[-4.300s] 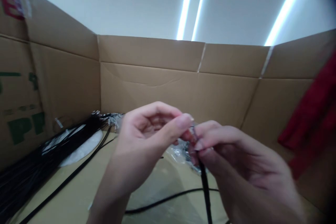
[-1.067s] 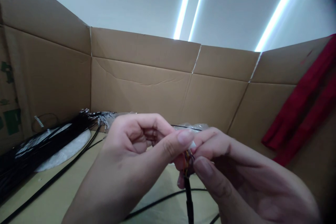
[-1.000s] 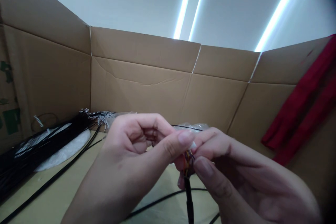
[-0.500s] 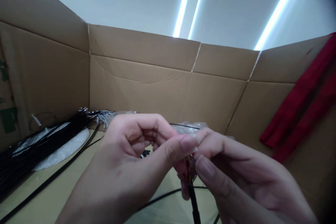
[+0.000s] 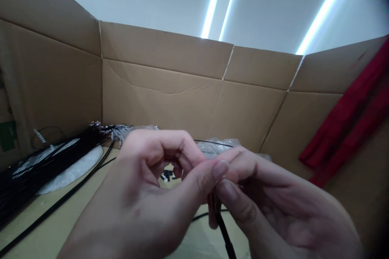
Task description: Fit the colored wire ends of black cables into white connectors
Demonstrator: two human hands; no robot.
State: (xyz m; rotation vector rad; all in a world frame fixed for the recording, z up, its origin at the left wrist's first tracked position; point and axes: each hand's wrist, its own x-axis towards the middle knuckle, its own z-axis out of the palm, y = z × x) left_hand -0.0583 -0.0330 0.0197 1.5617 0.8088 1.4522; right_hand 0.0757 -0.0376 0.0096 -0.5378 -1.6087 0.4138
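Two hands are working on one black cable (image 5: 224,232) at centre frame, above the cardboard bench (image 5: 60,226). The left hand (image 5: 146,202) is curling, its thumb pressing the cable end. The right hand (image 5: 273,206) is pinching the round, matte cable between thumb and forefinger. One glossy bundle of black cables (image 5: 39,170) is lying far left.

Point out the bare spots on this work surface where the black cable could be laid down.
Bare surface lies between the black cable bundle at far left and the left hand, crossed by one loose cable. It is crowded behind the hands: small black pieces and plastic bags. The right hand hides the rest.
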